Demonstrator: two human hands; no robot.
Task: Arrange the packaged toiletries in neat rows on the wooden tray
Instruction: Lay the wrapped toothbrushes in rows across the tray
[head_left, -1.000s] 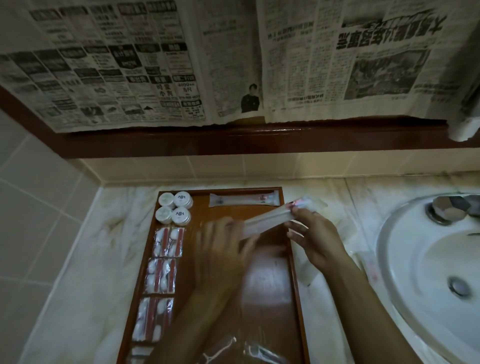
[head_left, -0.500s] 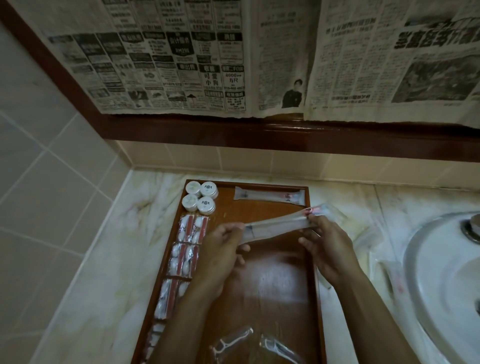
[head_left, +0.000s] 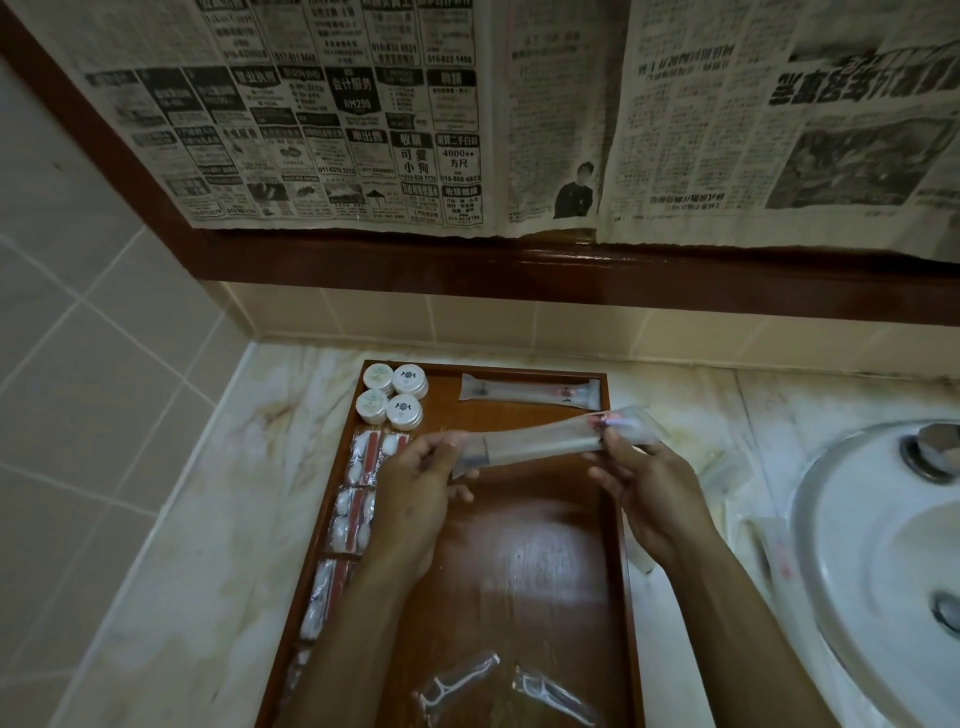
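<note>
Marble counter, wooden tray (head_left: 613, 519) below both hands (head_left: 415, 499) (head_left: 654, 493) pinching one long clear packet (head_left: 540, 441) by its ends.

One head-worn view, high and close, looks forward and down over the wooden tray (head_left: 524, 561), its near edge cropped at the bottom; sink (head_left: 852, 545) at right, newspaper-covered wall (head_left: 467, 119) ahead.

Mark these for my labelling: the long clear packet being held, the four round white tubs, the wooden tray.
long clear packet (head_left: 540, 441), head view, its middle.
four round white tubs (head_left: 393, 396), head view, cluster centre.
wooden tray (head_left: 524, 561), head view, bare floor.
</note>
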